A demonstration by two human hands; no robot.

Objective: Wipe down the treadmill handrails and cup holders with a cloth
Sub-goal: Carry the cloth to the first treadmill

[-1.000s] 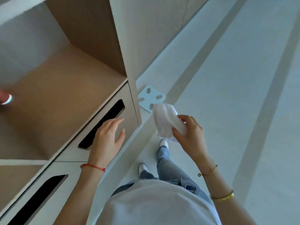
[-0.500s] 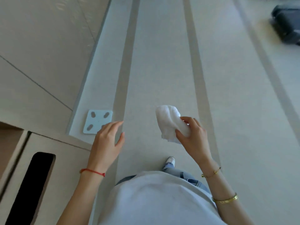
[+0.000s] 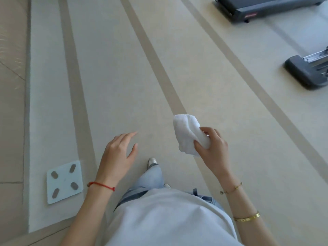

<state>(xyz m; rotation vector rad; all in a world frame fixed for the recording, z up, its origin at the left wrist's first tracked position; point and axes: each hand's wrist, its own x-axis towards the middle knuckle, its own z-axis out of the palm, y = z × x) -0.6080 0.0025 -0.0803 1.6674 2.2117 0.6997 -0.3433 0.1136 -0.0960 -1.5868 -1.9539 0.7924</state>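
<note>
My right hand (image 3: pixel 213 148) grips a bunched white cloth (image 3: pixel 186 132) in front of my body, above the floor. My left hand (image 3: pixel 118 153) hangs beside it with relaxed, spread fingers and holds nothing. The dark rear end of a treadmill deck (image 3: pixel 262 8) lies on the floor at the top right, far from both hands. Its handrails and cup holders are out of view.
A pale square bathroom scale (image 3: pixel 64 181) lies on the floor at the lower left. The dark foot of another machine (image 3: pixel 305 73) with a metal rail sits at the right edge. Beige floor with darker stripes stretches ahead. A cabinet face borders the left edge.
The view has swung right, away from the wooden cabinet and its drawers. The treadmill end and the second machine have come into view. My hands keep the same pose, cloth still held.
</note>
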